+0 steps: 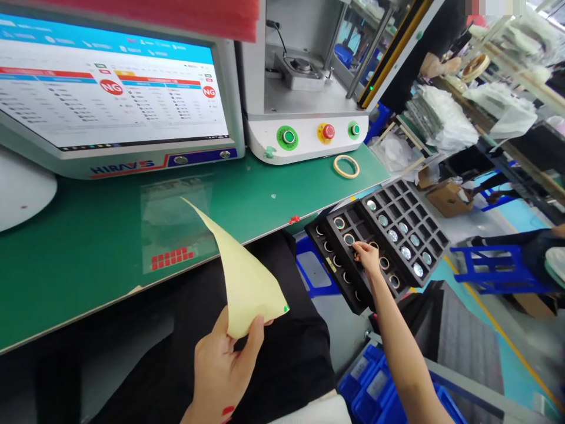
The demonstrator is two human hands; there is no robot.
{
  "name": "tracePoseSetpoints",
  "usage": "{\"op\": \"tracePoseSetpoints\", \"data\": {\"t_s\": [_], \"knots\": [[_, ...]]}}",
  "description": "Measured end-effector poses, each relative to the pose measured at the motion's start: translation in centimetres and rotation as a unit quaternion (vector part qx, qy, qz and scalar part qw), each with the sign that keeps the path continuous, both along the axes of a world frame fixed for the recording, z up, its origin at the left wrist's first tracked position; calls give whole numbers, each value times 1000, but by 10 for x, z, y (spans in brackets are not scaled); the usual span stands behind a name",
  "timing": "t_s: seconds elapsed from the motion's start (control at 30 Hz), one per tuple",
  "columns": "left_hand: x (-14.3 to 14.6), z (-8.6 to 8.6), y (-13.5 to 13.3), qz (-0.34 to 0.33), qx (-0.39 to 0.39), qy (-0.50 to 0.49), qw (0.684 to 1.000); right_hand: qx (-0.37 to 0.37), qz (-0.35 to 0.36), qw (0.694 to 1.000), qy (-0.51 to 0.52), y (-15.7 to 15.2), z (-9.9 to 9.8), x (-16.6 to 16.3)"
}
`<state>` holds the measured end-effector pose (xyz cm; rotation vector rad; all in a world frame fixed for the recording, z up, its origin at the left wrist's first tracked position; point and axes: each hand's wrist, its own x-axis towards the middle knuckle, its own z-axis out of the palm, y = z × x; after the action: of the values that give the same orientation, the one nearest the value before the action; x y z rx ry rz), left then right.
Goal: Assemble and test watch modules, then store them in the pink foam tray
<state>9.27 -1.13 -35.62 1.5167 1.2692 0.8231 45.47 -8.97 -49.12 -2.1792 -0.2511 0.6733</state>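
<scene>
My left hand [223, 371] is closed on a pale yellow backing sheet [241, 277], pinched between thumb and fingers, with a small green dot sticker at its lower corner. It is held over my lap below the green bench edge. My right hand [366, 254] reaches out to a black compartment tray [435, 227] at the right, with fingertips pinched at a round ring part [349, 239] in one cell. Several other round parts lie in the tray's cells. Whether the fingers have hold of the ring is hidden.
A green bench mat [88, 235] carries a clear sheet with red stickers [173, 258], a tape roll [346, 166], a monitor showing NG marks [110, 88] and a white machine with green and red buttons [326, 132]. Blue bins [375, 383] stand below. Another person works at far right.
</scene>
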Motion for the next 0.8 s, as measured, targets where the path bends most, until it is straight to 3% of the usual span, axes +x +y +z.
{"op": "tracePoseSetpoints", "data": {"t_s": [0.23,0.43,0.57,0.67,0.7,0.8], "knots": [[9,1,-2,27,-63,-58,996,-23,-17,1000,2,7,-4,2],[10,2,-4,85,-146,-119,978,21,-10,997,-72,17,16,-10],[6,8,-2,75,-176,-165,968,109,57,980,-160,20,52,-74],[2,10,-4,62,-183,-174,966,187,174,950,-178,15,91,-145],[-1,10,-4,55,-177,-165,969,211,220,936,-175,13,105,-167],[-8,9,-7,27,-136,-114,984,307,377,853,-191,15,135,-212]]}}
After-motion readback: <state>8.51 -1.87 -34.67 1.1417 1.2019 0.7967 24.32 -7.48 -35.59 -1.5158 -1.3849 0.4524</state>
